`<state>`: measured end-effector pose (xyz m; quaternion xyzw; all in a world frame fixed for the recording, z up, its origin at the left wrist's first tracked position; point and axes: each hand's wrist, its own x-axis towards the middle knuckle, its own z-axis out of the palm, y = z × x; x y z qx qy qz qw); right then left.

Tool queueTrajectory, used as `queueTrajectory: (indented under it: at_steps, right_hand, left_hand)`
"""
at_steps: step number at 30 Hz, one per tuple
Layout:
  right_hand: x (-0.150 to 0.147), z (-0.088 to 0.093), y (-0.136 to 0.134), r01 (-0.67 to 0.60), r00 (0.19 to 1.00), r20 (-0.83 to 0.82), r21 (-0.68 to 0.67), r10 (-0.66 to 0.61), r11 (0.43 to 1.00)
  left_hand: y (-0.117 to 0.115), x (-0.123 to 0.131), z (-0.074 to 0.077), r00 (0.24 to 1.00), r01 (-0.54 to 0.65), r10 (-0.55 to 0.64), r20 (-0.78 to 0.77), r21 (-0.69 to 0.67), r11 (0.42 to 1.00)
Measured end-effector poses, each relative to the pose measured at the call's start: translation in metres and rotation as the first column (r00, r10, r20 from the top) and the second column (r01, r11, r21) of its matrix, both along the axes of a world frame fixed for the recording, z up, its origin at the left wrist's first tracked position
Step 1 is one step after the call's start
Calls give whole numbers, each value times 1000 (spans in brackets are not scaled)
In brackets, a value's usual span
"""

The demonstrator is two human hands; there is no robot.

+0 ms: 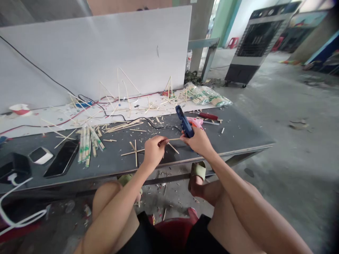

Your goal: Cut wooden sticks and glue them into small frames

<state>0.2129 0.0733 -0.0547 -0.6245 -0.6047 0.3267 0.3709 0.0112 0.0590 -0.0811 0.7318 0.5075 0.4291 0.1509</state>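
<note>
A thin wooden stick (174,139) spans the gap between my two hands above the table's front edge. My left hand (155,150) pinches its left end between closed fingers. At the other end, my right hand (199,141) grips the stick between thumb and fingers. A dark blue tool (184,121), shaped like a glue gun, stands right against my right hand, which partly covers it; whether the hand also holds it I cannot tell. Below and left lies a star of crossed sticks (136,152) on the grey table. Another loose stick (173,148) lies under the held one.
Stick frames (127,95) stand along the white board (106,56). Wrapped chopsticks (86,146), a phone (62,158) and a white device (40,155) lie at left. A red-handled tool (208,116), a pink object (195,122) and plastic packs (208,95) lie at right. A black cord (120,115) crosses the table.
</note>
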Motion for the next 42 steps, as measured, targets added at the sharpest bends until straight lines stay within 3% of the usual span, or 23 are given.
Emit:
queueTrajectory:
  at_steps: [8,16,42]
  right_hand:
    - [-3,3,15,-9,976,218,-70,24,997]
    - [-15,5,21,2,936,347,-158,53,987]
    - [-17,-2,34,1,920,383,-229,89,973]
  left_hand:
    - [-10,-8,-6,982,-110,92,-165,-105,988]
    - [-11,-16,-15,989,-56,44,-139,-80,995]
    - [-5,-13,-12,995,-51,39,-90,-142,989]
